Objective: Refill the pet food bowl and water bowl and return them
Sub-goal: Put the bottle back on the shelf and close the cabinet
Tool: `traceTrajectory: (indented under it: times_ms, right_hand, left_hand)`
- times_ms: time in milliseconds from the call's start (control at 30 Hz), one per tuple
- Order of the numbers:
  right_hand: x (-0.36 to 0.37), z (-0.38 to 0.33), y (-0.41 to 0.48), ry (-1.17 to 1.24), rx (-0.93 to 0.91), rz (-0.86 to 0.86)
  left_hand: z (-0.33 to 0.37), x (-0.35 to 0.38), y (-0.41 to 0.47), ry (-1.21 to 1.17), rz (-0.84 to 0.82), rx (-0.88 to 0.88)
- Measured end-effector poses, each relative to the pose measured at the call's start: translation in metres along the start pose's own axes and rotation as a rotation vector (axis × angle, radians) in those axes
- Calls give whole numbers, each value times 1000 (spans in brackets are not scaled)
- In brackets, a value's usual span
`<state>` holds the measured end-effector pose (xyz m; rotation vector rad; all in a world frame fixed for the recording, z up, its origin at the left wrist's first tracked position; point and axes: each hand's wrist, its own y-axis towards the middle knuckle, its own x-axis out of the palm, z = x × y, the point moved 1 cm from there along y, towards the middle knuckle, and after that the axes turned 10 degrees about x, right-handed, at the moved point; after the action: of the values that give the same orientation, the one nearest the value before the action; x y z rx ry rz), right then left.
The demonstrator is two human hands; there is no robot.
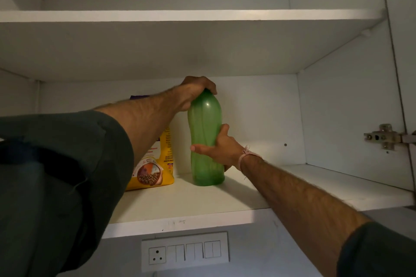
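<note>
The yellow pet food bag is standing on the cabinet shelf, at 9 o'clock of the upright green water bottle. My left hand is clasping the bottle's top at 12 o'clock, and my right hand is gripping its body from 3 o'clock. Neither bowl is showing, so I am judging both refills and the return as unconfirmed.

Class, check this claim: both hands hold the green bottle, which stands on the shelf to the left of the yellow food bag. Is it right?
No. The head view shows the green bottle standing on the shelf to the right of the yellow food bag, not the left. The left hand and right hand do hold it.
</note>
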<state>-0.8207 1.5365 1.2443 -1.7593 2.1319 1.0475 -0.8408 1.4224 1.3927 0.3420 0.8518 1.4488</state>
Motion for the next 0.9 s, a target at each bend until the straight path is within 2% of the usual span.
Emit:
traceTrajectory:
  times_ms: [200,467,600,700,900]
  right_hand:
    - [1,4,5,57,17,-50]
    - [4,6,3,89,16,-53]
    - [6,8,1,75,20,-40]
    - [6,9,0,70,20,-40]
    - [9,10,-5,65,21,-47]
  left_hand:
    - [-10,-1,-1,-158,-62,107]
    - [-19,6,-1,-97,32,190]
    - [-32,17,-24,75,206,220]
    - [-39,22,-36,80,276,214]
    - [-54,35,-76,85,291,214]
